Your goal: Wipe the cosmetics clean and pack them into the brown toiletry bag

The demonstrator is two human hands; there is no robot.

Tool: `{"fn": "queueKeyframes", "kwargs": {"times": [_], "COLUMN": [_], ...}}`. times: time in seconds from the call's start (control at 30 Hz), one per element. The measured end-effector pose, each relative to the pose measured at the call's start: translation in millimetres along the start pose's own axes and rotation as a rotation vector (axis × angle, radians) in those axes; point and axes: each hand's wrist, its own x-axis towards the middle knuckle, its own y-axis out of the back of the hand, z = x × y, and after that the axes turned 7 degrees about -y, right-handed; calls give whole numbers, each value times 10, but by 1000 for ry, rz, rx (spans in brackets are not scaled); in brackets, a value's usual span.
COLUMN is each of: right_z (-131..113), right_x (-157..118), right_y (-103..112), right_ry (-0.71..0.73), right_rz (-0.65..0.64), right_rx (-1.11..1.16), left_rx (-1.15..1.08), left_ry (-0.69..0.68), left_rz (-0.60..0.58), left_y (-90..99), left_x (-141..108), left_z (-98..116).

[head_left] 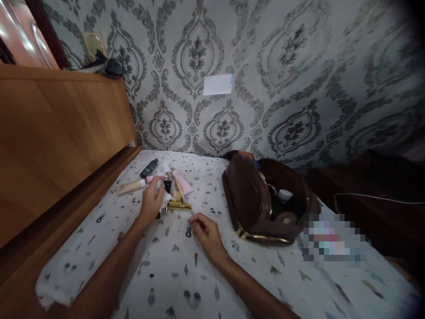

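Note:
My left hand reaches over a small heap of toiletries on the bed. Its thumb and fingers are apart at the heap's near left side, by a crumpled white item and a black-labelled piece. Whether the fingertips touch either one is hard to see. A shiny gold tube lies at the heap's near edge, with a pink tube behind it. A beige tube and a dark green bottle lie to the left. My right hand rests near the gold tube, fingers loosely bent, holding nothing visible.
An unzipped brown toiletry bag stands on the right, with a white-capped container inside. Beside it is a blurred-out patch. A wooden cabinet borders the patterned bedsheet on the left; a wallpapered wall rises behind.

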Motion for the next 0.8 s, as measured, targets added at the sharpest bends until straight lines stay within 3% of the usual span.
{"fn": "queueKeyframes", "kwargs": {"times": [0.07,0.13,0.3,0.47,0.8], "right_z": [7,-4,-28,-14,0], "right_x": [-22,-26,-16,-17,-44], "right_y": [6,13,15,8,-37], "right_ry": [40,67,101,136,149], "right_rz": [-14,-14,6,2,66], "right_rx": [-71,-103,-128,-141,-169], "left_rx": [5,18,28,215,344], "left_ry": [69,70,-90,-204,-269], "left_rz": [94,103,-140,-370,-427], "left_y": [93,133,-31,-230,-258], "left_x": [83,122,25,-125,-102], "left_z": [-144,-220,-98,71,10]}}
